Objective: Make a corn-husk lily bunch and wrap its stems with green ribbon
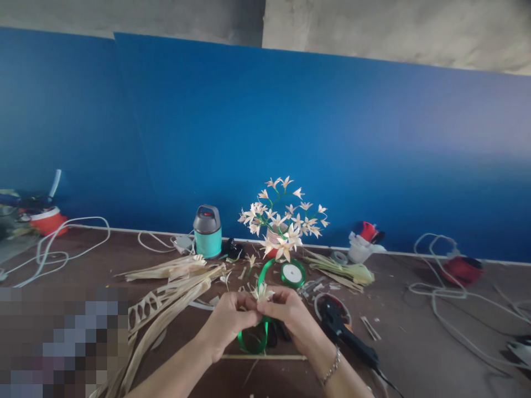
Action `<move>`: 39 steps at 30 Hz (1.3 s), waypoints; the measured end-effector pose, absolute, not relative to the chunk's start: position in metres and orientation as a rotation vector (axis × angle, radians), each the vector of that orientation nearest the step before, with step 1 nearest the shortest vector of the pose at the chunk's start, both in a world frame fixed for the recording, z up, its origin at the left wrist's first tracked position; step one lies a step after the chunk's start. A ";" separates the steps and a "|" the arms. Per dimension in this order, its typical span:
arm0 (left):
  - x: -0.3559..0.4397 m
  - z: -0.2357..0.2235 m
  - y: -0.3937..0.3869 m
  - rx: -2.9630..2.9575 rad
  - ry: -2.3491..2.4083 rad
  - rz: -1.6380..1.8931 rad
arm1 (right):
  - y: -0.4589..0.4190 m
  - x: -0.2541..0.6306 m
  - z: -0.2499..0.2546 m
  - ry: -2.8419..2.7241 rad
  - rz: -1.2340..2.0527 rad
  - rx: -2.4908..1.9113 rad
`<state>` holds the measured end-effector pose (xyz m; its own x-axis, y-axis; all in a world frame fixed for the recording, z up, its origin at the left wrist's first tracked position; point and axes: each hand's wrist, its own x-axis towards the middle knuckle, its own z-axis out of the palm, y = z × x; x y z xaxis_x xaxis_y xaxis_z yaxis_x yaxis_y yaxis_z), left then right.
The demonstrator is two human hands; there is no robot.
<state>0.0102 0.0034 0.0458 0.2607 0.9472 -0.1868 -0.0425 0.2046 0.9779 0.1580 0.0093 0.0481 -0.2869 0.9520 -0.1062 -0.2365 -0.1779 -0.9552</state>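
Note:
Between my hands, over the near part of the table, is a small pale flower (263, 293) that looks made of dried husk. My left hand (234, 320) pinches at its base from the left. From the other side my right hand (286, 312) closes thumb and fingers on the same flower. A green ribbon (264, 272) runs from behind the fingers toward a ribbon spool (292, 273), and a loop of it hangs below my hands. Just beyond stands a pot (274, 236) full of similar pale flowers (295, 221) on green stems.
Dried husk strips (166, 293) lie on the left. A black glue gun (346, 331) rests to the right, its cord trailing forward. Behind are a turquoise container (208, 242), a yellowish husk bundle (350, 272) and a white cup (360, 249). White cables (435, 298) cross the right side.

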 end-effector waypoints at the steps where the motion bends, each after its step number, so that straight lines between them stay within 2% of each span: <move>1: 0.011 0.046 0.003 1.119 1.051 0.919 | 0.009 0.158 0.049 -1.145 1.616 -0.976; 16: 0.010 0.044 0.003 0.981 0.907 1.048 | 0.015 0.173 0.048 -1.451 1.397 -1.246; 19: 0.010 0.049 0.003 0.956 0.884 1.014 | 0.015 0.174 0.047 -1.418 1.517 -1.161; 25: 0.005 0.045 0.001 0.903 0.797 0.816 | 0.013 0.171 0.044 -1.323 1.845 -0.709; 31: 0.007 0.041 0.000 0.821 0.745 0.718 | 0.011 0.172 0.042 -1.280 1.871 -0.739; 39: 0.009 0.044 0.002 0.854 0.866 0.856 | 0.011 0.167 0.044 -1.220 1.711 -0.882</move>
<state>0.0094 0.0018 0.0435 0.3858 0.8799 -0.2774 -0.2669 0.3943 0.8794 0.1667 0.0112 0.0443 -0.4032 0.9121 -0.0735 -0.2283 -0.1780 -0.9572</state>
